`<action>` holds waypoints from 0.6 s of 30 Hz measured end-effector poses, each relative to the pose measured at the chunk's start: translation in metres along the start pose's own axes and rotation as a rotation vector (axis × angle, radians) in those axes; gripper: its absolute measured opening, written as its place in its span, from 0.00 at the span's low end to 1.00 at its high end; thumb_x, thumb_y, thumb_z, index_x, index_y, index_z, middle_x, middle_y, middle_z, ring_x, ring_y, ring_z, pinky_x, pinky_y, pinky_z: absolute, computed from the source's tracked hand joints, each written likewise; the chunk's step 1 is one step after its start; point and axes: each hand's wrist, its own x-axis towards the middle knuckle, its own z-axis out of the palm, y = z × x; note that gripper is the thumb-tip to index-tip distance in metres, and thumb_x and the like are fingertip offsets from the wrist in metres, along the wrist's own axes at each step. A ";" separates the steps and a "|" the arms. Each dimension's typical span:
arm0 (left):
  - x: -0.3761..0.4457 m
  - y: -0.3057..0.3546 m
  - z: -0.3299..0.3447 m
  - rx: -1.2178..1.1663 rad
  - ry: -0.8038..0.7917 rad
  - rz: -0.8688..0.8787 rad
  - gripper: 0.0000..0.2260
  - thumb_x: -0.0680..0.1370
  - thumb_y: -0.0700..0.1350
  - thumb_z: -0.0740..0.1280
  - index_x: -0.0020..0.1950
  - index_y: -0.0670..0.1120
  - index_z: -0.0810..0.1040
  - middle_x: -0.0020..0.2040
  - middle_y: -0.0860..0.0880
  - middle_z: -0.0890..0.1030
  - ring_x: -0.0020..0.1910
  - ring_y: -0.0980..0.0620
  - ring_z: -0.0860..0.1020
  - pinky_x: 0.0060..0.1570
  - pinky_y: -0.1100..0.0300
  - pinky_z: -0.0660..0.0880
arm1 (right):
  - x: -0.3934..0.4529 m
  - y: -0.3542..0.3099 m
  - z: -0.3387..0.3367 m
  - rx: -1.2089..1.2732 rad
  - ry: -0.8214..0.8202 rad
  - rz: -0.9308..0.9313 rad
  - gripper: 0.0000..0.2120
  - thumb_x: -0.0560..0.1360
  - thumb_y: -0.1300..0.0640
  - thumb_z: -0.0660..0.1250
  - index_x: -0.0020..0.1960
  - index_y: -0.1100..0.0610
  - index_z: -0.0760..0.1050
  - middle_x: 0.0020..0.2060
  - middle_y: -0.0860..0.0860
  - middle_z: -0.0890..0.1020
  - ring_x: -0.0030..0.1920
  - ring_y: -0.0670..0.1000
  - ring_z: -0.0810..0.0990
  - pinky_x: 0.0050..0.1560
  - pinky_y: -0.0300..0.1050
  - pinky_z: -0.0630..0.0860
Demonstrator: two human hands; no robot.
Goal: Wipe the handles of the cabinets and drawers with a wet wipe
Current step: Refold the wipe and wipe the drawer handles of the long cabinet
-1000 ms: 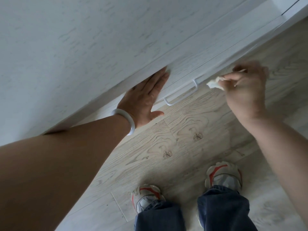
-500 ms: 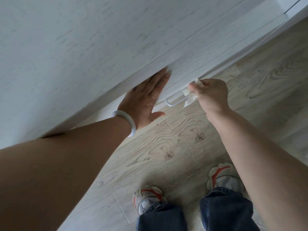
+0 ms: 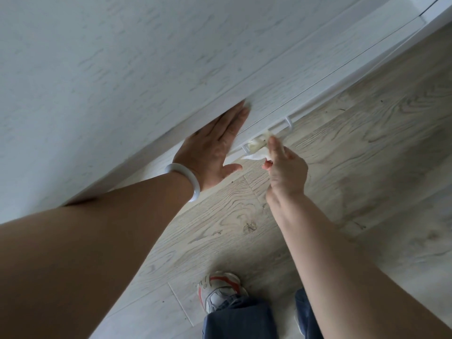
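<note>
White wipe (image 3: 256, 149), bunched and damp-looking, now sits wrapped on the left end of the handle (image 3: 269, 133), where half a second ago it was at the right post and a second ago it was clear of the bar altogether, held out to the right. So the wipe has been run along the bar from right to left; I judge this handle nearly done, with perhaps a return pass left before moving to the next one.

Head view: the right hand (image 3: 286, 167) reaches in from the near right, forearm stretched out and wrist bent slightly down. Its forefinger points up along the wipe and its thumb comes in from below, pinching the cloth against the bar; the other fingers are curled back toward the palm. A loose flap of the wipe hangs just left of the thumb.

The left hand (image 3: 215, 148) has not moved across the three moments. It lies flat on the drawer front (image 3: 305, 94), fingers straight and together, thumb spread out toward the floor (image 3: 342, 179), holding nothing. It seems to brace the drawer shut against the rubbing. A pale bangle (image 3: 186, 177) rings that wrist. The hands are near each other but apart. The handle's right post shows bare. One shoe (image 3: 220, 289) and jeans show at the near edge.
</note>
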 end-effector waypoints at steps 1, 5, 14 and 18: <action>0.000 0.000 0.000 -0.001 0.001 0.002 0.49 0.71 0.64 0.67 0.79 0.43 0.44 0.80 0.47 0.46 0.77 0.53 0.45 0.66 0.67 0.23 | 0.002 -0.003 -0.002 -0.022 -0.008 -0.015 0.09 0.73 0.55 0.73 0.36 0.55 0.78 0.30 0.45 0.79 0.29 0.43 0.71 0.34 0.34 0.71; 0.000 0.000 0.000 -0.008 0.007 -0.002 0.50 0.71 0.65 0.67 0.79 0.44 0.43 0.80 0.47 0.44 0.78 0.51 0.46 0.66 0.66 0.23 | 0.018 -0.014 -0.007 0.065 -0.007 -0.026 0.10 0.73 0.57 0.73 0.34 0.54 0.79 0.32 0.48 0.80 0.32 0.44 0.72 0.39 0.38 0.70; 0.001 0.001 0.004 -0.028 0.023 -0.003 0.50 0.72 0.65 0.66 0.79 0.46 0.40 0.80 0.49 0.41 0.78 0.51 0.43 0.68 0.63 0.27 | 0.012 -0.012 -0.012 0.059 -0.099 0.024 0.08 0.71 0.58 0.75 0.33 0.55 0.79 0.34 0.49 0.82 0.34 0.44 0.73 0.38 0.37 0.70; 0.001 0.001 0.004 -0.037 0.011 -0.010 0.50 0.71 0.65 0.67 0.79 0.46 0.40 0.80 0.49 0.42 0.78 0.51 0.44 0.70 0.61 0.32 | 0.013 -0.010 -0.008 0.095 -0.095 0.057 0.09 0.69 0.58 0.76 0.32 0.55 0.80 0.33 0.48 0.81 0.36 0.45 0.74 0.39 0.37 0.70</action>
